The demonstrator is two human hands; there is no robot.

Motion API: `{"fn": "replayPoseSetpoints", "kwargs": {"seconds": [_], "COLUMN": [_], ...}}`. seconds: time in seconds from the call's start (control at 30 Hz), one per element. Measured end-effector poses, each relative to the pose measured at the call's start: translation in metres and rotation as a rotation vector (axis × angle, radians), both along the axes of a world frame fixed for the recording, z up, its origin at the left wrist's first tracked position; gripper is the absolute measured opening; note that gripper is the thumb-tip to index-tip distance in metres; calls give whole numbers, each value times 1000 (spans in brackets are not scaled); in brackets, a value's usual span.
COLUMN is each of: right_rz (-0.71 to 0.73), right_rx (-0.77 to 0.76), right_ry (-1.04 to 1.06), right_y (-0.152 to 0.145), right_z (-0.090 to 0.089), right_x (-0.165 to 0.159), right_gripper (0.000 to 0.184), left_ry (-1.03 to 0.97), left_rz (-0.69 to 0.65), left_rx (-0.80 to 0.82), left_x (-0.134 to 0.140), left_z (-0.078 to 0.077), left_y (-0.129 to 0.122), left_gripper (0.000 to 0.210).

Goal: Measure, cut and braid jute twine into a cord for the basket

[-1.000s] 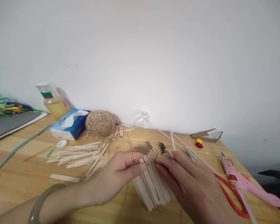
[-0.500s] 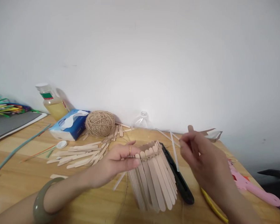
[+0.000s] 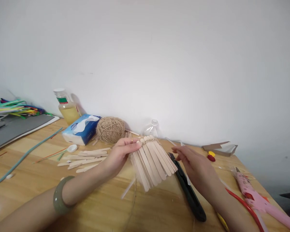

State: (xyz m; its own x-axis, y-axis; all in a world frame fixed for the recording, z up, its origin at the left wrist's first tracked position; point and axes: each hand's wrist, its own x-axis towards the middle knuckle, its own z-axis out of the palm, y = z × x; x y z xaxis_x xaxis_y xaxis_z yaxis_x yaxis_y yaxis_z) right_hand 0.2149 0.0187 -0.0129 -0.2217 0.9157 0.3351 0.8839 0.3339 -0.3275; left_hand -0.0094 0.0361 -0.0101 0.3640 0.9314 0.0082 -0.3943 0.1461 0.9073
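My left hand [image 3: 125,149] pinches the rim of a flared, skirt-like piece made of wooden craft sticks [image 3: 154,159], held tilted above the table. Twine runs round the upper part of the sticks, just below their rounded tops. My right hand [image 3: 195,164] is just right of the piece, its fingers loosely bent and somewhat apart, with nothing visible in them. Under that hand lies a black utility knife [image 3: 189,193], partly beside a translucent strip. A length of twine [image 3: 134,193] hangs or lies below the stick piece.
Loose craft sticks [image 3: 87,158], a twine ball [image 3: 110,129], a tissue pack [image 3: 82,129] and a glue bottle [image 3: 67,108] are at left. A clear bottle top [image 3: 151,128] stands by the wall. A pink glue gun [image 3: 258,201] and cardboard piece [image 3: 216,149] lie right.
The stick piece has been lifted and tipped, its lower ends moving up. My right hand has moved left, closer to it. The view has shifted slightly to the left.
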Motion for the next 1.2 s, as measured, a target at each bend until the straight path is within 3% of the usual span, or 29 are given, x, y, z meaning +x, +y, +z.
{"fn": "replayPoseSetpoints", "kwargs": {"seconds": [0.07, 0.2, 0.37, 0.5, 0.67, 1.0, 1.2], "right_rz": [-78, -76, -63, 56, 95, 222, 224], "right_rx": [65, 96, -79, -197, -215, -78, -112], "right_ry": [88, 164, 336, 295, 365, 362, 382], "right_y": [-4, -17, -26, -28, -32, -37, -38], "right_z": [6, 16, 19, 18, 16, 11, 11], "right_x": [0, -7, -17, -25, -30, -35, -35], "right_gripper": [32, 33, 45, 34, 33, 23, 21], "left_ry": [18, 73, 89, 77, 37, 124, 171], "left_rz": [41, 100, 142, 102, 50, 7, 14], "left_rx": [-7, 20, 23, 27, 85, 264, 300], "left_x": [0, 2, 4, 6, 6, -5, -7], "left_z": [-2, -4, -3, -2, -4, -7, -9], "left_y": [1, 1, -3, -8, -12, -11, -11], "left_gripper": [17, 20, 20, 18, 16, 22, 25]}}
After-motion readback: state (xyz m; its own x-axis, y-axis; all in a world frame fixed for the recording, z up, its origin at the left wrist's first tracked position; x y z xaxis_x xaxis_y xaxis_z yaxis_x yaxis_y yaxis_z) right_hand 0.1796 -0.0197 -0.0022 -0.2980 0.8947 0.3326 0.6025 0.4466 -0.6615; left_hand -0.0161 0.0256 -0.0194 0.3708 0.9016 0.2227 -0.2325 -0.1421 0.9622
